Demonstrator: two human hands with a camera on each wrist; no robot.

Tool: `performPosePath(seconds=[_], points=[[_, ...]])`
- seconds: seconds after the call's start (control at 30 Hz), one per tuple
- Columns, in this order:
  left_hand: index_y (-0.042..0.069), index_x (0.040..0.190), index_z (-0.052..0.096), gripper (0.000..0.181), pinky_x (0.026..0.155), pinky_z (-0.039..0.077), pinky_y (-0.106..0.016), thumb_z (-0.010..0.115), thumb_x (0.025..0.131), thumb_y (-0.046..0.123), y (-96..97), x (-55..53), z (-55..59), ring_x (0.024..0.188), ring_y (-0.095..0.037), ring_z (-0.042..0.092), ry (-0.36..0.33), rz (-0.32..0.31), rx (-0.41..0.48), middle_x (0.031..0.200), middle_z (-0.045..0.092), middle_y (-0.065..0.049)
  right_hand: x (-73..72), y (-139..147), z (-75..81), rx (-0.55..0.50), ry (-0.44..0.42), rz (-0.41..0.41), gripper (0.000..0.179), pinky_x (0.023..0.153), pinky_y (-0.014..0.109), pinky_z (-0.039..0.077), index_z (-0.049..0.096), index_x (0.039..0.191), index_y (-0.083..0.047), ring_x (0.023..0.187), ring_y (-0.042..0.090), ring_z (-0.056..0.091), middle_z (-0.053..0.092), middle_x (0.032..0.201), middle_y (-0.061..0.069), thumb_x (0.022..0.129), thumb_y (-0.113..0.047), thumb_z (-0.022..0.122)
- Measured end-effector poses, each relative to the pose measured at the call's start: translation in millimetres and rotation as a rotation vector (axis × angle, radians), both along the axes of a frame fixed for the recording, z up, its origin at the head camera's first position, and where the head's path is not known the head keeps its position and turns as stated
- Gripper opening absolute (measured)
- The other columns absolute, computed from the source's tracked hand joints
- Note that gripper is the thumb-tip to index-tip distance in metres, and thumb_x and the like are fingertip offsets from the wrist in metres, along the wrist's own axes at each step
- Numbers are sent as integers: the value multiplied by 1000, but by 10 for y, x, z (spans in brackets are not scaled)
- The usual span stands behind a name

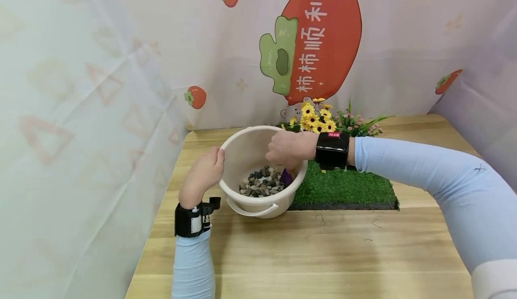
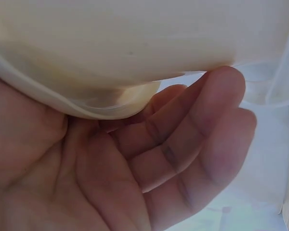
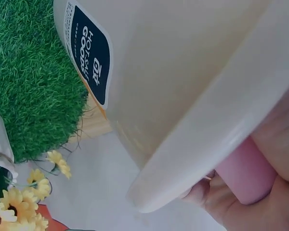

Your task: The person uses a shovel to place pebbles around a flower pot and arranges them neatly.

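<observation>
A light-blue sleeve [image 1: 452, 182] reaches in from the right of the bucket [image 1: 242, 155] to the right hand [image 1: 288, 147], its fingers wrapped round a pink handle [image 3: 248, 171] at the bucket's right side — a purple piece [image 1: 286, 178] shows below, inside, beside pebbles [image 1: 262, 182] on the bucket's bottom. The left hand [image 1: 205, 171] grips the bucket's left rim. The bucket stands on the table [image 1: 323, 254] — artificial turf [image 1: 347, 189] to its right, yellow flowers [image 1: 313, 121] behind and rightward.
</observation>
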State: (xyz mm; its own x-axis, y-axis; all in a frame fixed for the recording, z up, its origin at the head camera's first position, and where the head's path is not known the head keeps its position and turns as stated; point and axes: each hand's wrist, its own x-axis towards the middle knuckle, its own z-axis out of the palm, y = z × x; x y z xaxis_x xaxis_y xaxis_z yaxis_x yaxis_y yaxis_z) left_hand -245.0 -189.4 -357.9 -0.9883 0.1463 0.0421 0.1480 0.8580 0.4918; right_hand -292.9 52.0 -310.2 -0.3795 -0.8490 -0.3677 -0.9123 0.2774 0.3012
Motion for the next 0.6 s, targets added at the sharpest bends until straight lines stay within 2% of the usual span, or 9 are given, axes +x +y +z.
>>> performPosePath(seconds=[0.13,0.23,0.37,0.6], points=[[0,125,53,44,85,49,-48,26,107,30,25,-6,-6,97,-33,63,13,0,-1,104,64,-18,-12,18,4,7,-29,-13,34,56,28,28,50,65,-22,59,13,37,43,60,-6,77,-26,81],[0,123,53,43,85,49,-48,26,107,30,38,-12,-7,96,-33,63,12,-5,-5,102,63,-18,-37,39,-8,-3,-109,-58,38,53,27,25,47,57,-22,55,12,34,39,55,-7,80,-27,78],[0,123,52,43,85,49,-50,26,107,30,33,-15,-2,97,-36,64,9,-2,-15,102,64,-20,-67,63,-46,-67,-205,-107,40,52,26,22,47,52,-24,50,9,32,37,50,-8,82,-27,74],[-1,122,52,44,82,49,-47,23,107,30,38,-10,7,95,-35,63,-1,13,-33,100,63,-19,-72,88,-138,-161,-213,-89,40,51,25,22,46,52,-24,49,8,32,36,49,-9,79,-27,76]])
